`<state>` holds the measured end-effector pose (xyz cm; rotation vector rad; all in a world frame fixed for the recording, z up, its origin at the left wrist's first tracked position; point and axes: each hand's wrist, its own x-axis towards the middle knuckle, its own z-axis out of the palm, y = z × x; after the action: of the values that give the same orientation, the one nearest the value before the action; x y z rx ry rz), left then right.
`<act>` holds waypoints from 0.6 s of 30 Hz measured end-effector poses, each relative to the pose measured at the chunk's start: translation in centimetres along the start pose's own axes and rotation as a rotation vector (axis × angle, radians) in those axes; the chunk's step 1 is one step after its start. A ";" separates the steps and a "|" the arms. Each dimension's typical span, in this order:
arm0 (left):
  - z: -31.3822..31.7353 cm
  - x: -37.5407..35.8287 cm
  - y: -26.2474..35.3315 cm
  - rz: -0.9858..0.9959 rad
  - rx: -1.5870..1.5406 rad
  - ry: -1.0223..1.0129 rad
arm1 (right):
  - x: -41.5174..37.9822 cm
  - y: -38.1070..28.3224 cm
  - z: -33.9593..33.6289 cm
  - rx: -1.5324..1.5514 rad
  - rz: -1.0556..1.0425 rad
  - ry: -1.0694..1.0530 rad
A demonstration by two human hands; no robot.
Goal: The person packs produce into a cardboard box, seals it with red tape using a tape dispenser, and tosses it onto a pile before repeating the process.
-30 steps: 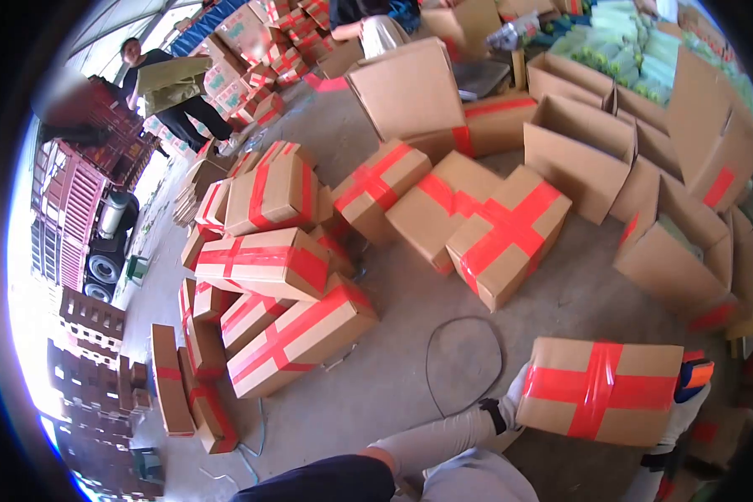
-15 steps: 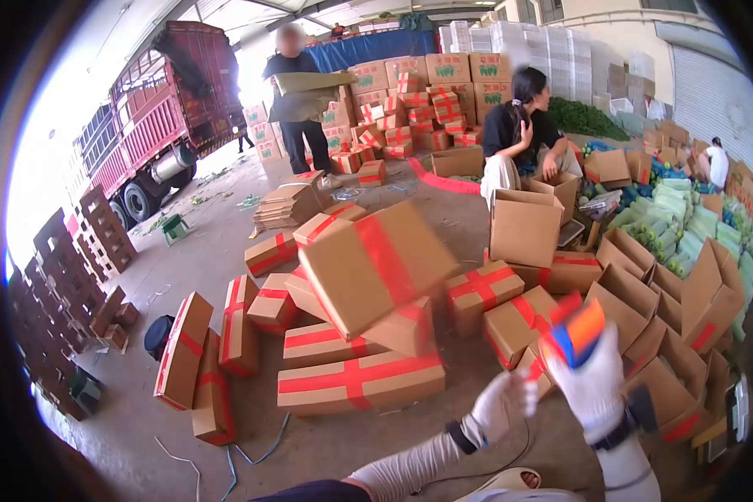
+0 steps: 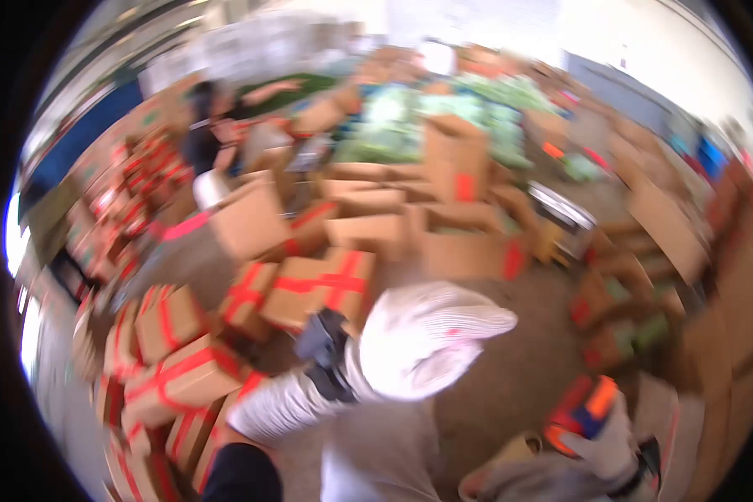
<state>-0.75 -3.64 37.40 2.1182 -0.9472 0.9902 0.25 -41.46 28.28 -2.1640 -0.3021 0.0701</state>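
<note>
My left hand (image 3: pixel 427 339), in a white knit glove with a dark strap at the wrist, reaches across the lower middle of the view. Its fingers stretch to the right, blurred, with nothing visible in them. Low on the right, my gloved right hand (image 3: pixel 604 448) is closed on an orange and blue tape dispenser (image 3: pixel 579 414) with red tape. Just beyond my left hand lies a closed carton (image 3: pixel 322 289) crossed with red tape. An open carton (image 3: pixel 464 251) stands farther ahead of it.
Taped cartons (image 3: pixel 184 381) lie piled at the left. Open cartons (image 3: pixel 648 297) line the right side near a scale-like device (image 3: pixel 563 213). Green bagged vegetables (image 3: pixel 385 125) are heaped at the back. A co-worker (image 3: pixel 205 138) in dark clothing sits at the back left with an arm stretched out.
My view has swung to the right, so the taped pile now sits at the left. My left hand has stretched forward; the tape dispenser stays in my right hand, now lower in view.
</note>
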 end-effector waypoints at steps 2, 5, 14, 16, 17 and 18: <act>8.1 3.7 -2.8 0.159 -0.042 -0.285 | -1.2 -1.7 -0.5 -0.112 -0.074 -0.165; 20.3 5.1 -7.7 -0.248 0.223 -1.055 | -1.1 -0.2 -2.6 -0.286 -0.336 -0.426; 55.1 4.3 -10.3 -0.122 -0.131 -0.699 | -2.6 3.7 -3.9 -0.392 -0.214 -0.306; 62.5 4.7 -11.8 -0.041 -0.038 -0.806 | -2.1 4.1 -5.1 -0.413 -0.119 -0.226; 64.8 5.6 -11.9 0.002 0.013 -0.854 | -2.0 4.7 -5.3 -0.460 -0.086 -0.175; 66.6 6.0 -12.4 0.023 0.086 -0.956 | -1.7 5.2 -5.4 -0.484 -0.048 -0.159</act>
<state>37.27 -49.07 3.93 2.6809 -1.3566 -0.0546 0.48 -49.09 27.03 -2.6352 -0.5035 0.1558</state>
